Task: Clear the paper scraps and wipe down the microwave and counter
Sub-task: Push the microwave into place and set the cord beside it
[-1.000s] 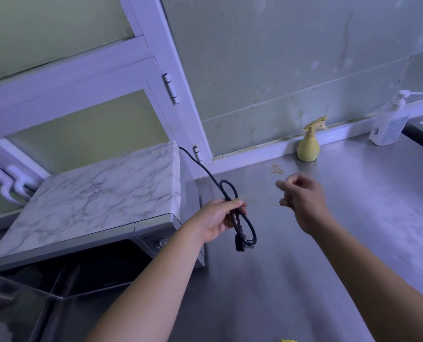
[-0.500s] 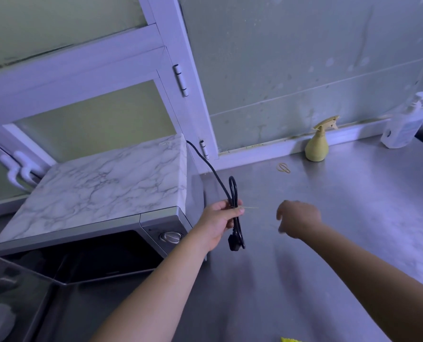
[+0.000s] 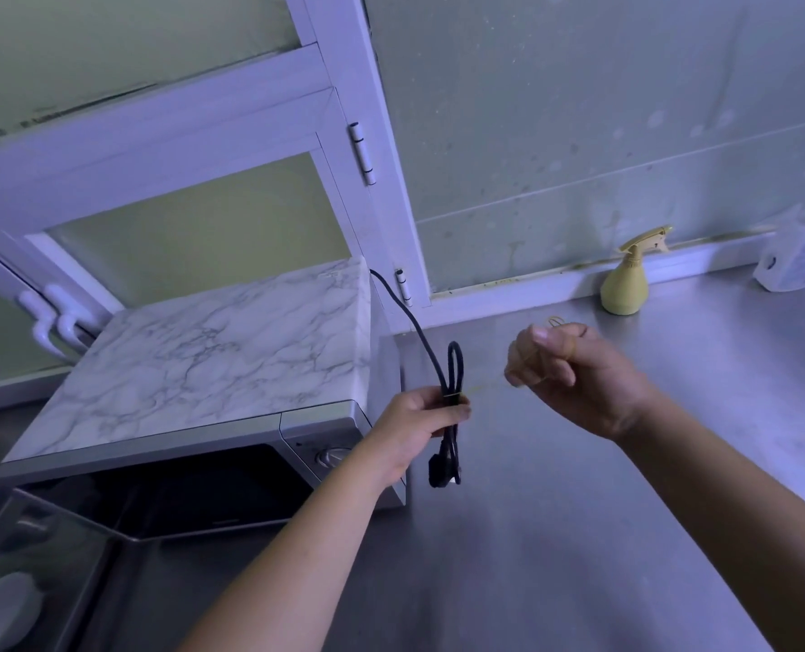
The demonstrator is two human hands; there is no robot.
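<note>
The microwave (image 3: 212, 360), topped with marble-pattern film, stands at the left of the steel counter (image 3: 579, 510) with its door hanging open. My left hand (image 3: 414, 425) grips the folded black power cord (image 3: 452, 383) beside the microwave's right side, and the plug hangs below my fist. A thin yellowish rubber band (image 3: 485, 387) runs from the cord bundle to my right hand (image 3: 574, 374), which pinches it with curled fingers a little to the right and above. No paper scraps are visible.
A yellow spray bottle (image 3: 626, 284) stands by the back wall. A white pump bottle (image 3: 795, 256) sits at the far right edge. Another rubber band (image 3: 555, 320) lies on the counter behind my right hand. White window frames rise behind the microwave.
My right hand has risen and drawn back to the right, stretching the rubber band away from the cord. My left hand keeps its hold on the folded cord.
</note>
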